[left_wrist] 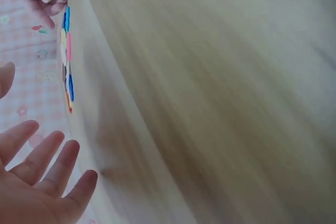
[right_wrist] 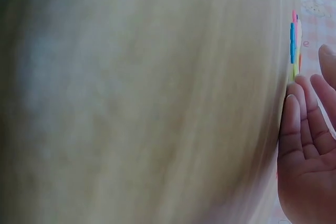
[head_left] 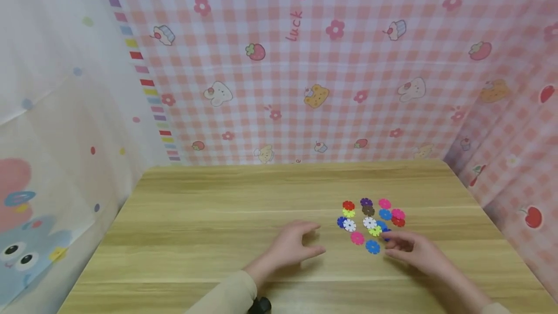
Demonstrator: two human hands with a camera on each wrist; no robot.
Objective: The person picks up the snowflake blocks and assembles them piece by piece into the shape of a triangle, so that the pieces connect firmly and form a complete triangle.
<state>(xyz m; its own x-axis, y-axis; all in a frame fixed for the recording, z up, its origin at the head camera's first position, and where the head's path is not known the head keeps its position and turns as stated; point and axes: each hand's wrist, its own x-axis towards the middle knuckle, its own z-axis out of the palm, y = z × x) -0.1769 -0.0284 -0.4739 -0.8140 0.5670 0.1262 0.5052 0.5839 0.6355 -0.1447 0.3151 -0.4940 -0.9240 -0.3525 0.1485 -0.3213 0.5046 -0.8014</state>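
Observation:
Flat, notched plastic discs in many colours lie loosely grouped on the wooden table. Among them are a red disc (head_left: 348,205), a brown disc (head_left: 368,211), a white disc (head_left: 369,223) and a pink disc (head_left: 357,238). My right hand (head_left: 411,251) hovers at the right edge of the group, beside a light blue disc (head_left: 372,247) and a mostly covered dark blue one (head_left: 386,234). Nothing shows in its grasp in the right wrist view. To the left of the discs, my left hand (head_left: 294,243) has its fingers spread and holds nothing.
The wooden table (head_left: 196,236) extends widely to the left. A pink checked cloth (head_left: 279,71) hangs behind it, with curtains on both sides. A small black object (head_left: 260,306) shows by the left sleeve at the near edge.

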